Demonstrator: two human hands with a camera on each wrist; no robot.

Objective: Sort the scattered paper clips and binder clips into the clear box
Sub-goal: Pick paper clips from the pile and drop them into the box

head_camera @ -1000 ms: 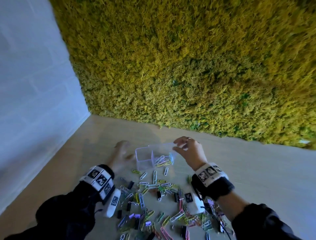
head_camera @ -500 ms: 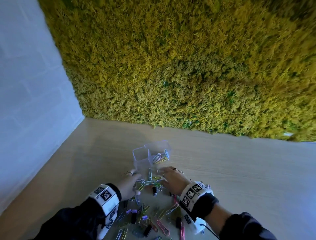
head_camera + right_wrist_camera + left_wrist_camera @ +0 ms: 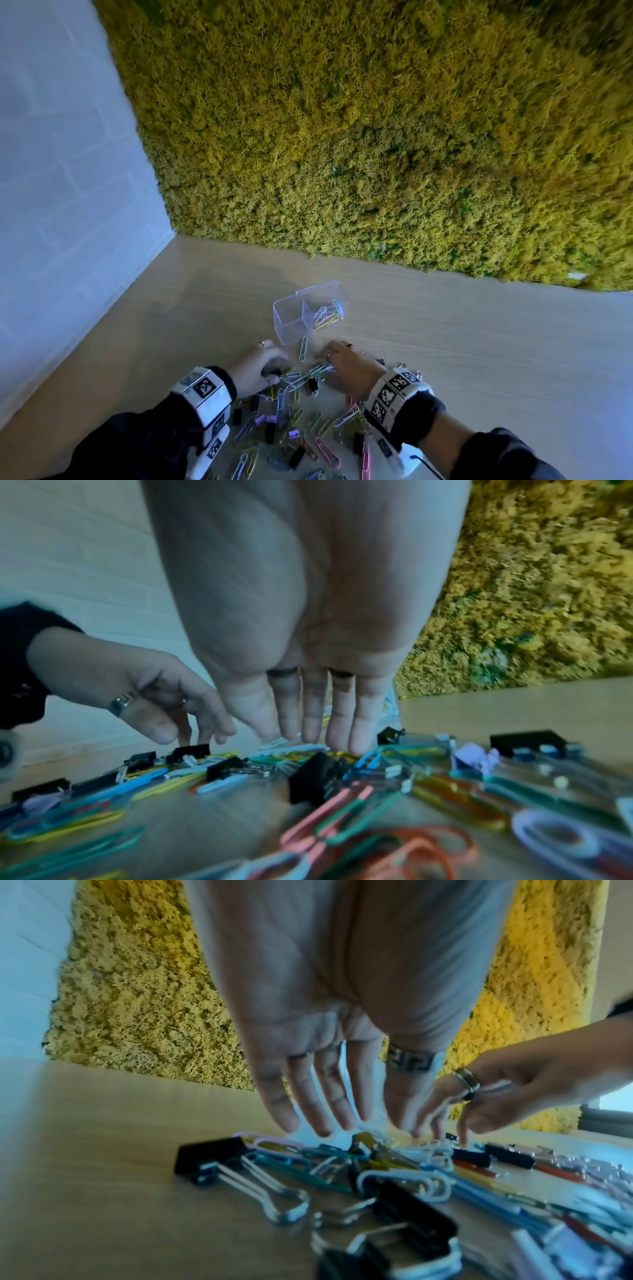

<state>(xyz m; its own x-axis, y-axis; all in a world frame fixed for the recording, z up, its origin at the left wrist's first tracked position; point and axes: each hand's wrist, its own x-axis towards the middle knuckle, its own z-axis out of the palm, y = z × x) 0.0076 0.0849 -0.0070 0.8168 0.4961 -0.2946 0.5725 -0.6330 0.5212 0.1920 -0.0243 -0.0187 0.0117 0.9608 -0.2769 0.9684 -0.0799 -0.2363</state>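
Observation:
The clear box [image 3: 291,320] stands on the table beyond the pile; its right compartment holds several coloured paper clips [image 3: 325,315], and its left one looks bare. Coloured paper clips and black binder clips [image 3: 298,411] lie scattered in front of it. My left hand [image 3: 274,368] reaches down at the pile's left end, fingers nearly straight, tips [image 3: 322,1130] on the clips next to a black binder clip [image 3: 192,750]. My right hand [image 3: 325,363] is opposite it, straight fingertips [image 3: 356,745] touching paper clips. Neither hand plainly holds anything.
A single paper clip [image 3: 303,348] lies just in front of the box. A yellow-green moss wall [image 3: 376,137] closes the table's far edge and a white wall [image 3: 68,171] its left side. Bare wooden tabletop [image 3: 479,342] stretches to the right.
One second ago my right hand was over the box and my left hand beside it. Both have come back down to the pile, and the clips in the box stay put.

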